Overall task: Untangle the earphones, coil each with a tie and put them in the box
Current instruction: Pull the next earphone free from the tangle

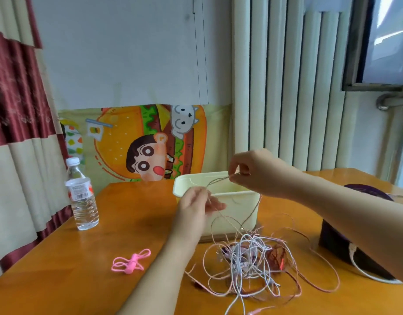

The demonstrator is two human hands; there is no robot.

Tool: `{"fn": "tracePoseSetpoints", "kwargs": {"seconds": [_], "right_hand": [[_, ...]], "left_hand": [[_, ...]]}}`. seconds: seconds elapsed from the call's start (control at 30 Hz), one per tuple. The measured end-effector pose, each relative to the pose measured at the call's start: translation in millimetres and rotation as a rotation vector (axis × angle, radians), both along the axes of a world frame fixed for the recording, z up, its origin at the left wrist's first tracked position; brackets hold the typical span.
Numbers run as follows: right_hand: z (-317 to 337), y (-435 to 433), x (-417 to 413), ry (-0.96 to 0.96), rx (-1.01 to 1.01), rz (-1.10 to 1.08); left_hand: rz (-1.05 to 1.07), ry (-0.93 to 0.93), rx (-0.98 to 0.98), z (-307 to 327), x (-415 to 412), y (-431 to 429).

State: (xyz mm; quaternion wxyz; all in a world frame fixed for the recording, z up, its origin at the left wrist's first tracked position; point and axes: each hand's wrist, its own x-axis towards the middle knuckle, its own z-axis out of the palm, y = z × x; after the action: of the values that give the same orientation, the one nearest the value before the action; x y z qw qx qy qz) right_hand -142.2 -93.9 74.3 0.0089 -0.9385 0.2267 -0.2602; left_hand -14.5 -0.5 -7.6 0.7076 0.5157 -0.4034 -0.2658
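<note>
Now I am pinching a brown cable (pixel 218 180) in my right grip (pixel 255 173) above the box (pixel 241 201); left grip (pixel 196 205) blurred, cannot tell.

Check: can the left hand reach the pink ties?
Probably yes: only bare table lies between the left hand and the pink ties. It seems to hold a cord, so it must let go first.

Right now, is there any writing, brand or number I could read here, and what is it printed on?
On the water bottle label: small print and a barcode-like patch, too blurred to read.
On the cartoon burger poster: pictures only, no words I can make out.
On the box: no print showing.
So nothing can be quoted.
</note>
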Motion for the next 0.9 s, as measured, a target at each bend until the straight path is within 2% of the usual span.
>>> {"fn": "tracePoseSetpoints", "kwargs": {"seconds": [0.07, 0.23, 0.3, 0.33, 0.37, 0.43, 0.47, 0.5, 0.53, 0.57, 0.6, 0.67, 0.73, 0.77, 0.83, 0.9], "right_hand": [[5.3, -9.5, -9.8, -0.065, 0.038, -0.03], [-2.8, -38.7, -19.1, -0.151, 0.117, -0.165], [-5.4, -46.2, -20.3, -0.217, 0.248, -0.22], [-5.4, -48.2, -21.2, -0.284, 0.38, -0.225], [-6.3, -51.3, -21.9, -0.393, 0.598, -0.202], [-2.7, -43.7, -23.4, -0.627, 1.283, -0.031], [-1.5, -38.7, -23.5, -0.707, 1.553, 0.079], [-1.3, -37.6, -22.1, -0.757, 1.687, 0.174], [0.1, -35.8, -20.2, -0.771, 1.721, 0.234], [2.0, -34.1, -18.0, -0.753, 1.653, 0.243], [2.7, -32.8, -16.7, -0.733, 1.488, 0.21], [5.3, -29.4, -18.3, -0.597, 0.966, 0.081], [2.9, -34.2, -25.9, -0.298, 0.41, -0.087], [-1.1, -38.7, -29.4, -0.122, 0.21, -0.156], [-6.5, -43.1, -35.2, 0.166, 0.004, -0.228], [-11.3, -45.9, -37.5, 0.287, -0.075, -0.237]], "left_hand": [[-0.034, 0.055, -0.066, 21.6, 1.8, -0.7], [0.067, -0.198, -0.066, 61.0, 7.6, 1.0], [0.13, -0.292, -0.05, 73.4, 11.7, 3.2], [0.155, -0.343, -0.033, 79.1, 13.1, 4.7], [0.177, -0.402, -0.005, 82.9, 13.6, 6.3], [0.211, -0.513, 0.041, 90.6, 12.0, 9.8], [0.219, -0.549, 0.048, 93.7, 10.1, 11.5], [0.225, -0.575, 0.048, 96.7, 8.1, 13.2], [0.232, -0.589, 0.044, 99.9, 6.4, 14.8], [0.239, -0.594, 0.035, 103.3, 5.5, 18.2], [0.246, -0.597, 0.028, 105.7, 6.4, 20.3], [0.289, -0.609, 0.026, 110.1, 13.1, 26.2], [0.335, -0.59, 0.026, 113.5, 22.8, 32.7], [0.349, -0.572, 0.022, 114.2, 27.5, 35.4], [0.383, -0.623, 0.038, 115.5, 32.9, 39.8], [0.436, -0.828, 0.1, 113.8, 31.8, 42.9]]}}
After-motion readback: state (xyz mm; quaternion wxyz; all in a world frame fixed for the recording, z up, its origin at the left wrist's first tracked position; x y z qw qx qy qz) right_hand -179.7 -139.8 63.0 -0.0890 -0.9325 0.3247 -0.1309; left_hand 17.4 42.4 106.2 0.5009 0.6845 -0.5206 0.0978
